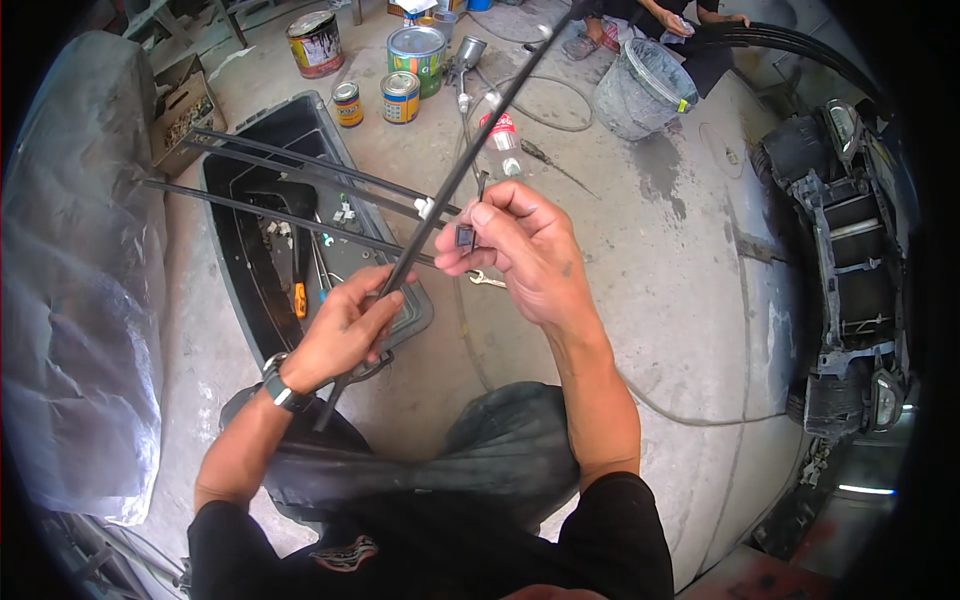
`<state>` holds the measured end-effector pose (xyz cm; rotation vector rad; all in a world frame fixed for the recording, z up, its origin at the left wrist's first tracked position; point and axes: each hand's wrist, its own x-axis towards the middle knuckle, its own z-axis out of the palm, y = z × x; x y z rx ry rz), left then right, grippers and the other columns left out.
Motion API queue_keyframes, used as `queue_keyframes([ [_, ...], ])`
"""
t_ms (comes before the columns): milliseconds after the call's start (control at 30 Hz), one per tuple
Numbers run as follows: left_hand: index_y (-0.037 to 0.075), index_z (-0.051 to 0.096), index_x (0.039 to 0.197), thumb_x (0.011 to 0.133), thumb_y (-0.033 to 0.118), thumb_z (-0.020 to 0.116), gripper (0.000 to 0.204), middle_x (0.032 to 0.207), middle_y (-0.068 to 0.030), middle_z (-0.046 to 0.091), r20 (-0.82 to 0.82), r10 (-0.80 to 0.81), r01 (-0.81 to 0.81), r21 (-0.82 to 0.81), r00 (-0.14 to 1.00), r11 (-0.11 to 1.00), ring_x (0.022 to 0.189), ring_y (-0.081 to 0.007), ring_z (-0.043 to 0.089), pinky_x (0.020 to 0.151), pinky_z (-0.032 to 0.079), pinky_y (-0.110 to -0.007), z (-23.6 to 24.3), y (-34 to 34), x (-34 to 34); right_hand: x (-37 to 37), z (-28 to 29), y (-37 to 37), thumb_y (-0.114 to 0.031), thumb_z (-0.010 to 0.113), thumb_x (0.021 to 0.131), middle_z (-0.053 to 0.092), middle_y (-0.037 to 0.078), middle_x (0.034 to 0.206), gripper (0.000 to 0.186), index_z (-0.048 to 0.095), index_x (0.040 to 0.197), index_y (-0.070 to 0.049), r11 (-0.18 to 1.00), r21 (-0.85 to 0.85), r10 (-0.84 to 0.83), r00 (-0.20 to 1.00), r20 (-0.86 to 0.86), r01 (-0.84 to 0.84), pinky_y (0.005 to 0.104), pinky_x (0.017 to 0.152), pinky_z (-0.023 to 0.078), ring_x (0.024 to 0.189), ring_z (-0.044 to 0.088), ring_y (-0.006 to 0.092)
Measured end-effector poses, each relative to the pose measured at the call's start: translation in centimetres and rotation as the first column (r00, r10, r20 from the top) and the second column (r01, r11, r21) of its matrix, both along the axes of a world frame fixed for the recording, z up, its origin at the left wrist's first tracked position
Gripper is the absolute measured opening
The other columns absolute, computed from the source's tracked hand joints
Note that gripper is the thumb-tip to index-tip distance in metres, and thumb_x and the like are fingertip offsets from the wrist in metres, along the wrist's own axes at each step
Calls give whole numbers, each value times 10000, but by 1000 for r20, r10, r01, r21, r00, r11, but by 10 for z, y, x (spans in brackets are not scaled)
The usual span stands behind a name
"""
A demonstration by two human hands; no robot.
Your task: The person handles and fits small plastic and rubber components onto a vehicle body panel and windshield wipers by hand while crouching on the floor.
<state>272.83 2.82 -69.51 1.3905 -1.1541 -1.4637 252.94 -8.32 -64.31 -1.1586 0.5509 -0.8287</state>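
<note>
My left hand (345,328), with a watch on its wrist, is closed around a long thin black strip (508,105) that slants from above my lap up to the far top. In my right hand (540,250), a small black clip-like piece (465,236) is pinched between thumb and fingers, just right of the strip. A small white clip (426,208) shows beside the strip, near my right fingertips. Several other black strips (290,217) lie across a dark plastic tub (237,262), their near ends partly behind my hands. Inside the tub rests an orange-handled tool (300,298) among small loose pieces.
Paint cans (417,58), a spray gun (464,68), a plastic bottle (503,150) and a wrench (487,279) are on the concrete floor. A grey bucket (642,92) stands near another person's hands (672,22). Plastic sheeting (85,280) hangs left; car front parts (850,265) stand right.
</note>
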Motion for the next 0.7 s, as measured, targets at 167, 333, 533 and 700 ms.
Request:
queue_keyframes([
  [167,37,612,1262,1019,112,530,267,803,-17,529,117,-215,216,3,970,976,527,-48,479,454,382,-221,20,18,29,-3,21,14,-120,564,1002,697,142,886,153,582,998,32,999,-32,11,998,-57,-13,295,667,583,754,702,187],
  [333,-39,618,1177,961,121,600,269,893,-143,557,429,-402,537,-261,809,802,839,-275,579,738,489,-380,16,12,38,-1,33,23,-126,573,1002,699,123,892,149,586,1005,22,997,-68,-44,995,-94,38,279,666,574,746,692,164],
  [533,-31,609,1202,945,136,608,307,985,-175,593,437,-591,719,-232,678,655,957,-359,591,845,474,-432,17,7,15,-1,43,27,-150,566,1007,700,131,914,146,585,996,-6,999,-36,-6,958,-287,-5,308,697,586,779,703,183],
  [700,-18,586,1236,948,130,603,324,1089,-171,581,417,-746,853,-216,520,475,981,-371,599,857,482,-432,8,11,-2,10,24,34,-168,560,1014,693,110,898,147,587,1005,-23,999,11,37,896,-442,-36,308,697,577,770,696,174],
])
